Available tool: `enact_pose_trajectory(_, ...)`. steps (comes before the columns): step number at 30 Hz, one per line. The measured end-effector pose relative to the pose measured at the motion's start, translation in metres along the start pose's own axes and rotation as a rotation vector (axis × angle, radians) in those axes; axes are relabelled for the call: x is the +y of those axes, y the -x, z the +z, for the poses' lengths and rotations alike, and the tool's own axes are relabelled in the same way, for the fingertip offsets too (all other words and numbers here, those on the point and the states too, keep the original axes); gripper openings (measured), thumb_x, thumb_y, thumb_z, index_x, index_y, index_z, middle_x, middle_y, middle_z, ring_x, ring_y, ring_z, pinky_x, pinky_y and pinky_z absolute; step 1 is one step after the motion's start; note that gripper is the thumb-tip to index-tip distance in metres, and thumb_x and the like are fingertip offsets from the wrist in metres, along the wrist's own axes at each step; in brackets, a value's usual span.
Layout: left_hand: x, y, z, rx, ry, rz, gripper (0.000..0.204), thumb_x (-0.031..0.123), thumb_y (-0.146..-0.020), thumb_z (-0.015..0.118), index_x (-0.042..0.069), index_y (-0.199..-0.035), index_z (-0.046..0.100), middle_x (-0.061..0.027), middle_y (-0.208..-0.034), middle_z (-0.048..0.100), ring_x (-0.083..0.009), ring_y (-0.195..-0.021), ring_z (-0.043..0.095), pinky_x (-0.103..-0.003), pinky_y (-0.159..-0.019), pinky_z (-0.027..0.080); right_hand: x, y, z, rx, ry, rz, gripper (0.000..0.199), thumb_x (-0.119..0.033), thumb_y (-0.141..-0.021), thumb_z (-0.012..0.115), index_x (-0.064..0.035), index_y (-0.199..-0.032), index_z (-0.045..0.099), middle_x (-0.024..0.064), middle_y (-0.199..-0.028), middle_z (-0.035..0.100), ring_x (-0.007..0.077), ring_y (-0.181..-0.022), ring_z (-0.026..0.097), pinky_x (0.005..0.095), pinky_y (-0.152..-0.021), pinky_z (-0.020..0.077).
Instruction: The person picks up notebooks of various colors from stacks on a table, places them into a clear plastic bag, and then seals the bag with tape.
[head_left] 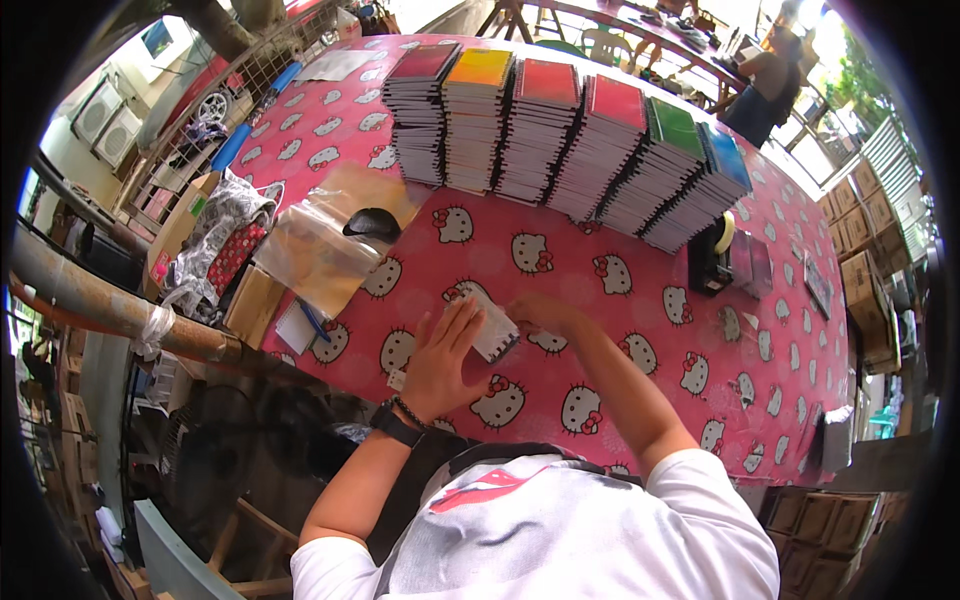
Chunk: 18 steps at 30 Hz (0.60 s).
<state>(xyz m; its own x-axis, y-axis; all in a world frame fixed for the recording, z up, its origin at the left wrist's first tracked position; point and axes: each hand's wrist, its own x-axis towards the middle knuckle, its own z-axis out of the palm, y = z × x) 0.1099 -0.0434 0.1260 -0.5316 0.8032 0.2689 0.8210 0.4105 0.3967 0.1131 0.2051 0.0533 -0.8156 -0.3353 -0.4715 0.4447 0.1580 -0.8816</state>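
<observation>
On the pink patterned tablecloth [545, 400] in front of me lies a small spiral notebook [496, 336], its pale face up and dark coil along the lower right edge. My left hand [450, 355] rests flat across its left part with the fingers stretched out, covering much of it. Close to the notebook's upper right edge is my right hand [540, 312], fingers curled together. What those fingers hold, if anything, is hidden. A clear plastic sheet [310, 240] over brownish paper lies to the left, with a black curved object [371, 224] on top.
Tall stacks of coloured spiral notebooks [545, 130] line the far side. At right stand a black tape dispenser [710, 255] and a reddish pack [750, 265]. Pen [314, 322] and notepad [296, 328] lie at the left edge, near a cardboard box [255, 308]. Another person [765, 90] sits beyond.
</observation>
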Motion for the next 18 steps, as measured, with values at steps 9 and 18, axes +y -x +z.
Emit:
enact_pose_trajectory(9, 0.017, -0.063, -0.013, -0.18, -0.251, 0.339, 0.094, 0.009, -0.055, 0.078, 0.021, -0.136, 0.032, -0.0056, -0.125, 0.046, -0.0262, -0.119, 0.043, -0.05, -0.103, 0.025, 0.042, 0.106, 0.03, 0.77, 0.231, 0.073, 0.039, -0.039, -0.076, 0.067, -0.0019, -0.069, 0.06, 0.0042, -0.06, 0.057, 0.0123, -0.058, 0.054, 0.0315, -0.053, 0.0432)
enact_pose_trajectory(18, 0.04, -0.059, 0.037, 0.05, 1.034, 0.143, 0.114, 0.001, -0.057, 0.081, 0.013, -0.141, 0.005, -0.0135, -0.126, 0.039, -0.0226, -0.109, 0.05, -0.034, -0.09, 0.045, 0.008, 0.148, 0.073, 0.579, -0.531, -0.414, 0.078, -0.009, -0.063, 0.078, -0.0012, -0.127, 0.036, 0.0076, -0.116, 0.052, 0.0177, -0.105, 0.052, 0.031, -0.092, 0.0421)
